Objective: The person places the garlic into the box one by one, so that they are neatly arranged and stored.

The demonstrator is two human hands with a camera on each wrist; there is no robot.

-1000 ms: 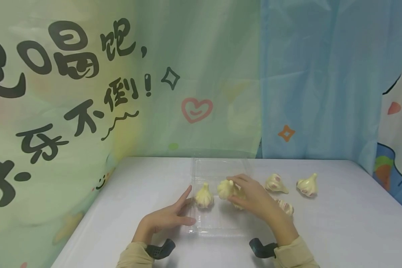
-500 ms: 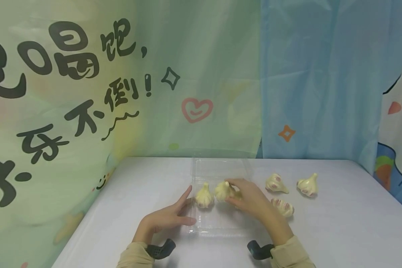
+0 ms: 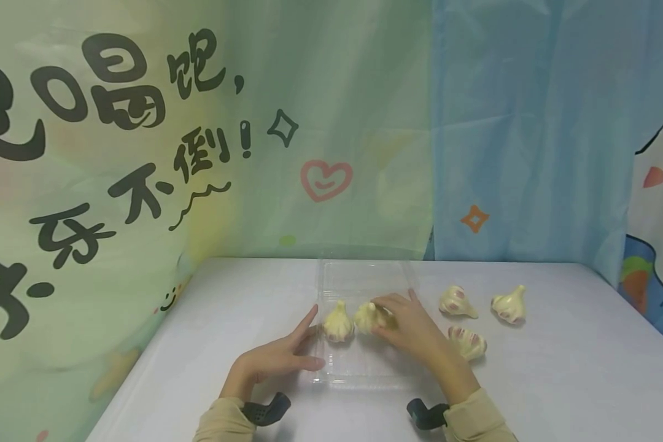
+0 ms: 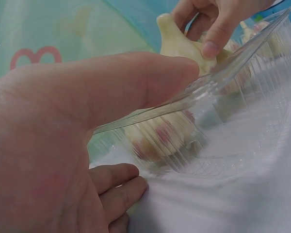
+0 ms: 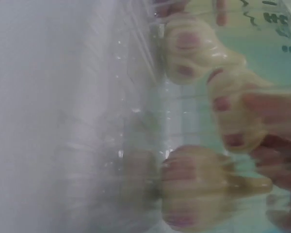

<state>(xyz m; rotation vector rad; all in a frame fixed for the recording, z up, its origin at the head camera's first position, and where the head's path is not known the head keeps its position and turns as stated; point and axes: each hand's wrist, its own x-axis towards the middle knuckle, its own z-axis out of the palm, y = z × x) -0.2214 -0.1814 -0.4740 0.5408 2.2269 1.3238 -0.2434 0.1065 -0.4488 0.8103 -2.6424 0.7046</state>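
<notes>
A clear plastic box point(image 3: 359, 370) with a raised lid stands on the white table. My left hand point(image 3: 279, 359) lies at the box's left side; in the left wrist view its thumb point(image 4: 136, 80) crosses the rim and the other fingers extend outside the wall. Inside, a garlic bulb point(image 3: 338, 323) sits near the left wall. Just right of it, my right hand point(image 3: 414, 325) pinches a second garlic bulb point(image 3: 367, 318), lifted above the box floor in the right wrist view. Another garlic bulb point(image 5: 196, 189) sits in the box, mostly hidden behind my right hand in the head view.
Three loose garlic bulbs lie right of the box: one near the back point(image 3: 457, 302), one farther right point(image 3: 509, 306), and one beside my right forearm point(image 3: 466, 344). A printed cloth backdrop point(image 3: 364, 123) hangs behind the table.
My right hand has moved slightly left with its garlic bulb, closer to the bulb at the left wall. The left hand has stayed in place.
</notes>
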